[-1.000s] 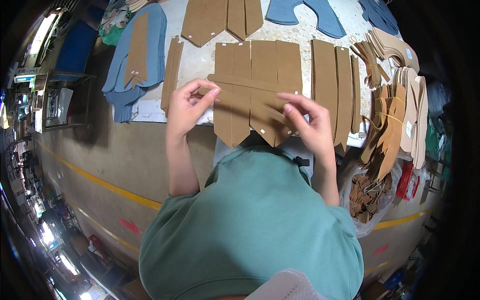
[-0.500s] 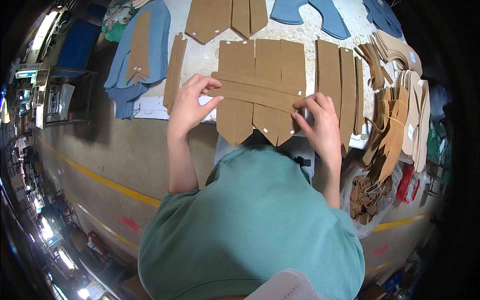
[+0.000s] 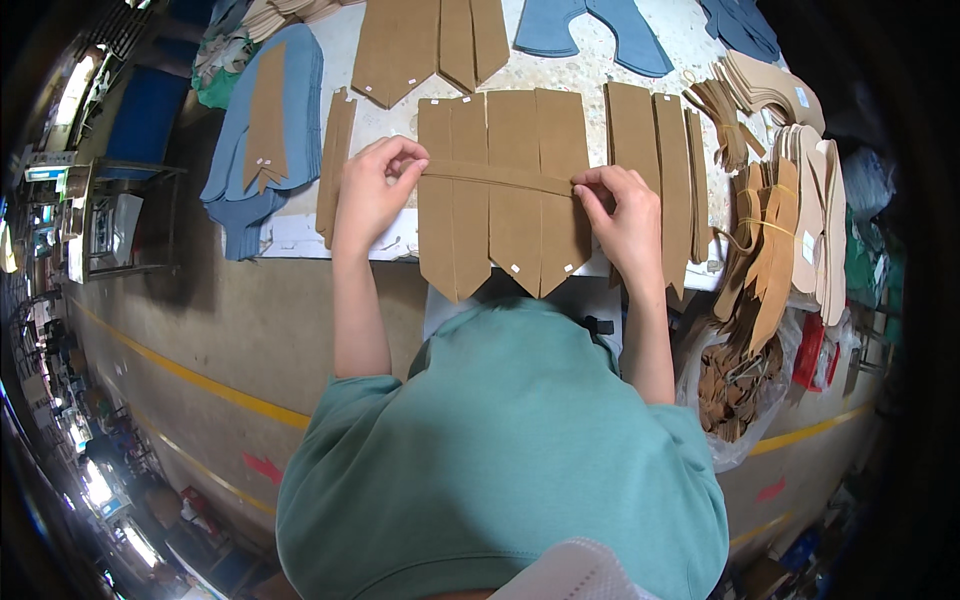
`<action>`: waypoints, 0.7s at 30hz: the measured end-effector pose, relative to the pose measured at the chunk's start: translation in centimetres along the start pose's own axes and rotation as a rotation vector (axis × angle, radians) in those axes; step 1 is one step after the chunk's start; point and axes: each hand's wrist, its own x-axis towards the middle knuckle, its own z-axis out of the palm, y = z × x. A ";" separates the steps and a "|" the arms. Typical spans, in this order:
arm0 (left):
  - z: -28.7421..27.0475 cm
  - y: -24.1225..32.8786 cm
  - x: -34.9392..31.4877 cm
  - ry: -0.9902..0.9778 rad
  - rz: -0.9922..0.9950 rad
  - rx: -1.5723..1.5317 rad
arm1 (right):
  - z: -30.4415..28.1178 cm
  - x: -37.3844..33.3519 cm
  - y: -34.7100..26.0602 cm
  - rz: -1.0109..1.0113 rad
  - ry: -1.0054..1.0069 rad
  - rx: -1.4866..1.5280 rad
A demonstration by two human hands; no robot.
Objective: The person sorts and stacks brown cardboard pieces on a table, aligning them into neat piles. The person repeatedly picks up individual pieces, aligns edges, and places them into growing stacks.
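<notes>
A brown strip spans left grip to right grip.

Brown strips, two: previously apart, now lie together. Left hand and right hand: now farther forward.

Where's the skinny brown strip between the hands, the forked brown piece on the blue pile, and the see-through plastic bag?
Narrow brown strip (image 3: 500, 179): head view, middle of its length.
Fork-ended brown piece (image 3: 266, 115): head view, middle.
Clear plastic bag (image 3: 727, 455): head view, lower wall.
</notes>
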 end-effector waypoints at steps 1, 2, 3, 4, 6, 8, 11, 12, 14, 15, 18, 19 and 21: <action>0.1 -0.1 0.1 0.000 0.012 0.018 | 0.1 0.1 0.0 -0.006 0.006 -0.016; 0.1 -0.1 0.1 -0.006 0.010 0.033 | 0.1 0.1 0.0 -0.016 0.009 -0.022; 0.2 -0.1 0.1 -0.014 0.006 0.048 | 0.1 0.1 0.0 -0.006 0.007 -0.028; 0.3 -0.1 0.1 -0.007 0.042 0.063 | 0.1 0.1 0.0 -0.018 0.004 -0.035; 0.7 0.2 0.1 0.005 0.115 0.078 | 0.0 0.1 0.0 -0.001 -0.011 -0.051; 1.2 0.6 0.2 -0.050 0.214 0.116 | -0.1 0.0 0.1 -0.039 -0.040 -0.073; 1.9 1.2 0.2 -0.104 0.254 0.139 | -0.2 -0.3 0.2 -0.053 -0.059 -0.073; 2.0 1.3 0.3 -0.114 0.264 0.146 | -0.2 -0.3 0.3 -0.058 -0.055 -0.065; 1.8 1.7 0.5 -0.137 0.264 0.153 | -0.1 -0.4 0.2 -0.071 -0.040 -0.089; 1.7 2.0 0.7 -0.163 0.227 0.174 | -0.1 -0.3 0.2 -0.081 -0.031 -0.099; 1.4 3.8 1.0 -0.170 0.251 0.060 | -0.5 -0.1 -0.4 -0.013 -0.077 -0.043; 1.2 4.6 1.3 -0.187 0.331 0.052 | -0.8 0.0 -0.8 -0.034 -0.068 -0.014; 1.1 6.6 2.1 -0.249 0.446 0.043 | -1.2 0.1 -1.7 -0.141 0.034 0.076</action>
